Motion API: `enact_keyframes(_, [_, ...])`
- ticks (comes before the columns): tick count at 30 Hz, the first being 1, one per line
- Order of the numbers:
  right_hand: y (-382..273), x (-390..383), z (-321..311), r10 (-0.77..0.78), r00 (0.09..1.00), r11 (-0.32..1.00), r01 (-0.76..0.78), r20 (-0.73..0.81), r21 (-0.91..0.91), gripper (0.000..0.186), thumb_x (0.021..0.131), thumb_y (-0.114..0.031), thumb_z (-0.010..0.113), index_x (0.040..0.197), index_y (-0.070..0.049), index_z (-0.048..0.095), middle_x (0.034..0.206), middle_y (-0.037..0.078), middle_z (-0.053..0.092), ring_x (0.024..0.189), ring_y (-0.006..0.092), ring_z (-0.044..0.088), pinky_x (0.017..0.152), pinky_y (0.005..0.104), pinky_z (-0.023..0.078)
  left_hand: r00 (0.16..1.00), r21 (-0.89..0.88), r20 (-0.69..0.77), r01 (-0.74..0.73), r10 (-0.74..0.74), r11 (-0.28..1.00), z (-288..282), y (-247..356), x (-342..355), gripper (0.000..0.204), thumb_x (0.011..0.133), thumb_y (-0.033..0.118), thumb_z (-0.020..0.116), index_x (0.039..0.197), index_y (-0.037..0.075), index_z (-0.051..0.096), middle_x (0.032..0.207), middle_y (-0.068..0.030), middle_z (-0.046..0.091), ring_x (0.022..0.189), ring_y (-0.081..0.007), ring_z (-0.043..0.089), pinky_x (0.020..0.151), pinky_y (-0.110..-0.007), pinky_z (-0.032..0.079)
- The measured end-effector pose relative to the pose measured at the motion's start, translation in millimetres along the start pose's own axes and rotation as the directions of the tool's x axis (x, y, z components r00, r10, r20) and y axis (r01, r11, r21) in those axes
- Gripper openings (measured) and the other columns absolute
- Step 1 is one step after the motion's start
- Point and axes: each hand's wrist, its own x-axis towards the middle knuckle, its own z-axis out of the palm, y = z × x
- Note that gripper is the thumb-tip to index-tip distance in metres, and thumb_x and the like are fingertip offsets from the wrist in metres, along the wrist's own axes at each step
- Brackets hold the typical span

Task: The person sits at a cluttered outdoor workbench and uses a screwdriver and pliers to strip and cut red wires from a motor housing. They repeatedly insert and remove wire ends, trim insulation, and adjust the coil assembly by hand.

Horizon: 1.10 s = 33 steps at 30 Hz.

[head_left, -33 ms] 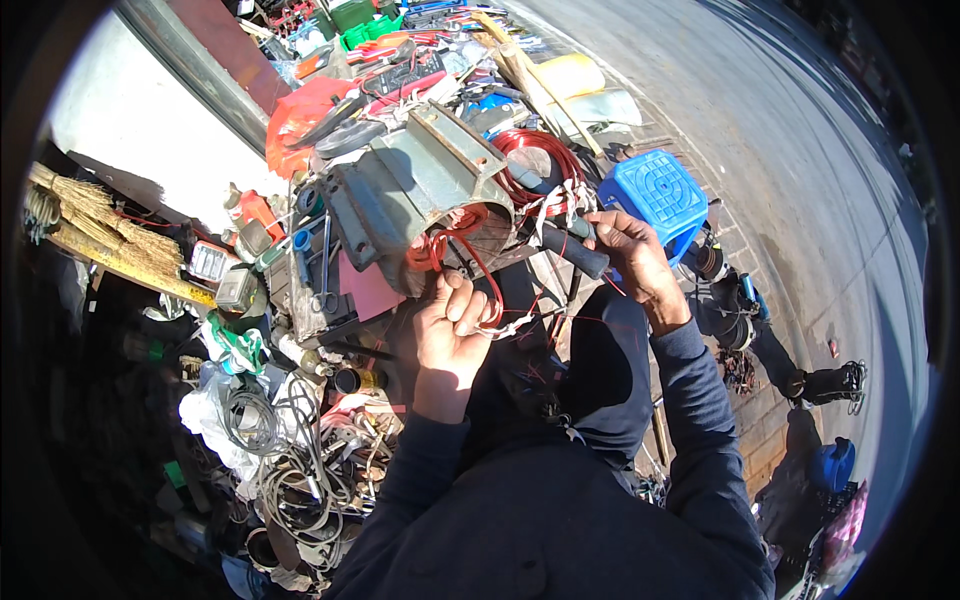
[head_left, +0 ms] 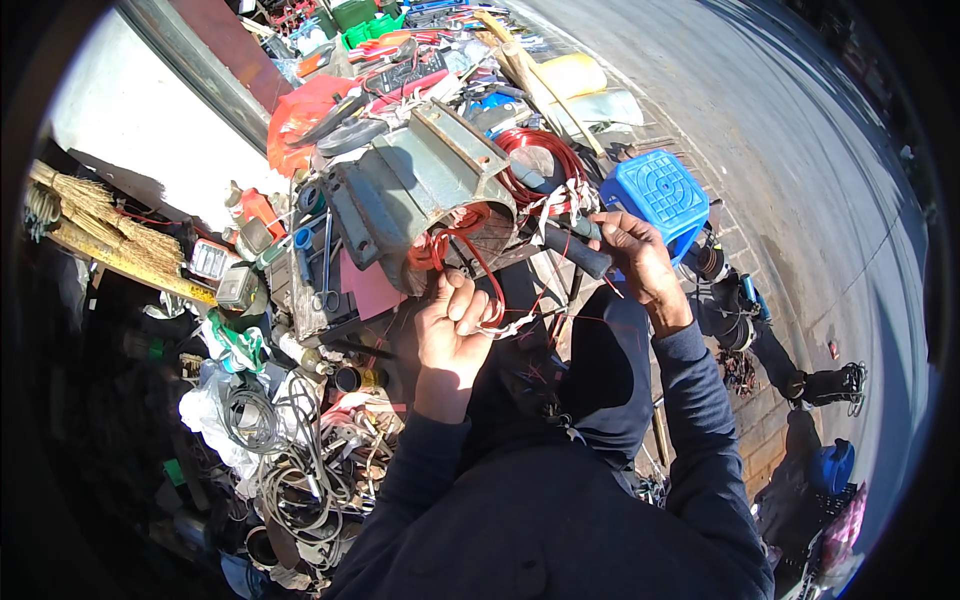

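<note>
A grey metal motor housing (head_left: 405, 185) lies on its side in front of me, with red copper windings (head_left: 468, 217) inside its open end. My left hand (head_left: 455, 320) is closed at that opening, fingers curled on a loop of red wire (head_left: 498, 288) that comes out of it. White tape wraps the lower end of the loop. To the right, my right hand (head_left: 643, 265) is closed in a pinch beside a black tool handle (head_left: 575, 250); what its fingertips hold is hidden. Thin red strands hang between the hands.
A coil of thick red wire (head_left: 565, 155) lies beyond the housing. On the right stands a blue plastic stool (head_left: 660, 190). Scissors (head_left: 327, 270) lie left of the housing. Tangled cables (head_left: 300, 490) and loose parts fill the lower left; a straw broom (head_left: 110, 225) is farther left.
</note>
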Motion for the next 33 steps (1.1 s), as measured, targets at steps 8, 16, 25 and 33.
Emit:
enact_keyframes(8, [15.3,-35.8,-7.1,-0.047,0.987,0.991,0.066,-0.155,0.119,0.028,0.107,-0.023,0.053,0.111,0.0,0.069,0.074,0.003,0.065,0.054,0.0091,0.049,0.051,0.0258,0.039,1.0,0.005,0.011,0.001,-0.001,1.0,1.0,0.4,-0.5,0.022,0.111,0.026,0.049,0.099,0.01,0.058,0.066,0.0054,0.041,0.054,-0.0095,0.037,0.068,-0.029,0.038])
enact_keyframes(16, [21.5,-51.0,6.4,-0.143,0.955,0.963,0.194,-0.259,0.184,0.033,0.102,-0.019,0.068,0.131,-0.002,0.065,0.078,-0.005,0.049,0.063,0.0071,0.042,0.058,0.0232,0.035,1.0,0.001,0.025,0.003,-0.003,1.0,0.0,0.1,-0.6,0.022,0.112,0.025,0.048,0.1,0.01,0.059,0.065,0.0053,0.041,0.053,-0.0101,0.038,0.07,-0.029,0.04])
enact_keyframes(25, [38.1,-64.6,-7.7,-0.412,0.707,0.865,0.502,-0.574,-0.001,0.036,0.111,-0.037,0.053,0.114,-0.002,0.061,0.087,0.012,0.071,0.06,0.0188,0.066,0.054,0.0324,0.054,0.998,-0.018,0.061,0.016,-0.015,1.0,-3.3,1.9,-0.1,0.021,0.111,0.023,0.047,0.101,0.009,0.059,0.067,0.0043,0.043,0.054,-0.011,0.039,0.073,-0.032,0.043])
enact_keyframes(33, [28.2,-70.5,-52.0,-0.245,0.715,0.752,0.566,-0.655,0.337,0.031,0.107,-0.033,0.057,0.111,-0.003,0.063,0.09,0.013,0.074,0.062,0.0203,0.064,0.057,0.0335,0.051,0.998,-0.013,0.06,0.01,-0.009,1.0,-1.5,1.4,0.0,0.022,0.112,0.025,0.047,0.1,0.01,0.059,0.066,0.0049,0.042,0.054,-0.0104,0.039,0.07,-0.03,0.04])
